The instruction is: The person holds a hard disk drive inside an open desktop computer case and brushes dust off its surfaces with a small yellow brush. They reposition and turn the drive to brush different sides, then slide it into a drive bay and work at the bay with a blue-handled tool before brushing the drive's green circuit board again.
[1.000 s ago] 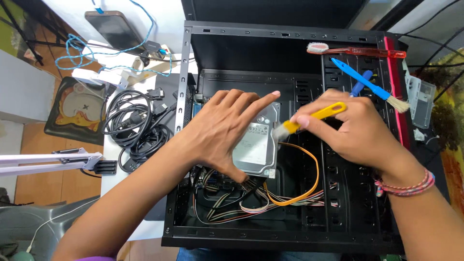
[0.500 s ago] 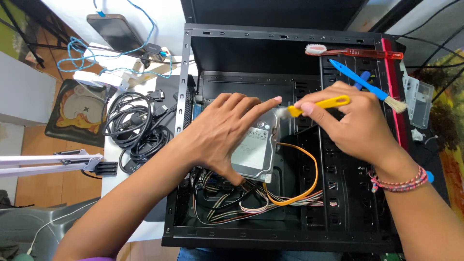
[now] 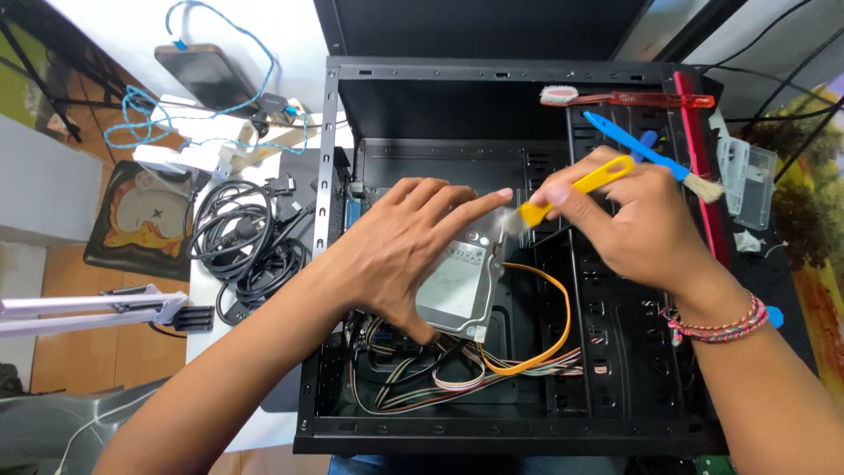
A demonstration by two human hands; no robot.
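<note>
Open computer case, hard drive being brushed.
Left to right: coiled black cables; left hand, fingers spread flat on the silver hard drive with its white label, inside the case; orange cable; right hand pinching a yellow-handled brush, bristles just above the drive.

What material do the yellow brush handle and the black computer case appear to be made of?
Yellow brush handle, held in the right hand: probably plastic, with a smooth, evenly bright colour and a moulded loop at the end. Black computer case: likely painted sheet metal, with a matte finish, thin folded edges and punched holes.
</note>
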